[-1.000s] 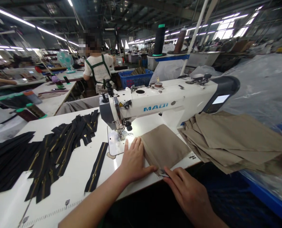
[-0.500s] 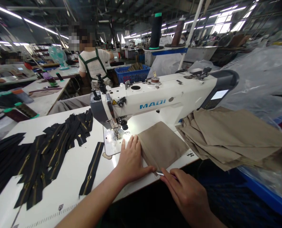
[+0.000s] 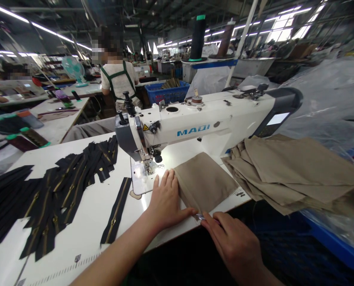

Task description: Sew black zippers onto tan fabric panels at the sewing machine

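Note:
A folded piece of khaki fabric (image 3: 208, 180) lies on the sewing machine table, just right of the needle area. My left hand (image 3: 165, 202) rests flat along the fabric's left edge, fingers stretched out and thumb reaching toward its near corner. At that corner, my right hand (image 3: 232, 236) is closed around thread snips (image 3: 200, 217); their silvery blades point at the fabric edge beside my left thumb, and most of the handle is hidden. The white sewing machine (image 3: 194, 123) stands behind both hands, its presser foot (image 3: 149, 167) lit just beyond my left fingertips.
A single black zipper (image 3: 115, 212) lies left of my forearm, with a pile of black zippers (image 3: 66, 186) farther left. Stacked khaki pieces (image 3: 296, 171) overhang the table's right side above a blue crate (image 3: 328, 234). A co-worker (image 3: 120, 75) stands beyond the machine.
The whole view has shifted slightly. My hands keep nearly the same place, with the snips' blades still at the fabric corner. The co-worker's arm has come down.

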Motion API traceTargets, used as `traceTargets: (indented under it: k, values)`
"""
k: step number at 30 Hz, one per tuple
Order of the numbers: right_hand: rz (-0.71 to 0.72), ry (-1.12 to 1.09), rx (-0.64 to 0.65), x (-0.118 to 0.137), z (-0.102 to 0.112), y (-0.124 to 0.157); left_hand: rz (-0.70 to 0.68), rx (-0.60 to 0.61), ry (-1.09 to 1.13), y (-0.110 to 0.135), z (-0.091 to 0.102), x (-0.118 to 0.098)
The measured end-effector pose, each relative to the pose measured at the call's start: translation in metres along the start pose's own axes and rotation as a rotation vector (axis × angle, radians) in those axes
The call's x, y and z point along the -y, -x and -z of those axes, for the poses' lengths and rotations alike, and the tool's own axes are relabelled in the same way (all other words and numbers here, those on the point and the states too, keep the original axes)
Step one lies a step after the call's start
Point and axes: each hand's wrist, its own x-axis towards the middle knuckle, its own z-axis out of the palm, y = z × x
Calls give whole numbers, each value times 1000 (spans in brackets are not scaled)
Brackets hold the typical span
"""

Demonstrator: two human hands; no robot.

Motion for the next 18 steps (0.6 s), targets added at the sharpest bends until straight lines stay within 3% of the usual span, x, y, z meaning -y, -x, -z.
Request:
traceTargets:
  k: [5,8,12,15,18]
  values:
    - [27,-12,13,0,-5,0,-6,-18,-10,0,-1,0]
    - [30,-201,64,-3,-6,5,1,-15,-8,0,-1,1]
    - [-209,-525,184,-7,-4,6,-3,-28,6,1,-3,2]
    - [-375,-430,225,-8,-7,0,-10,-24,7,2,-3,3]
    - [-399,-272,266,-6,-14,-7,-9,-5,8,2,-3,3]
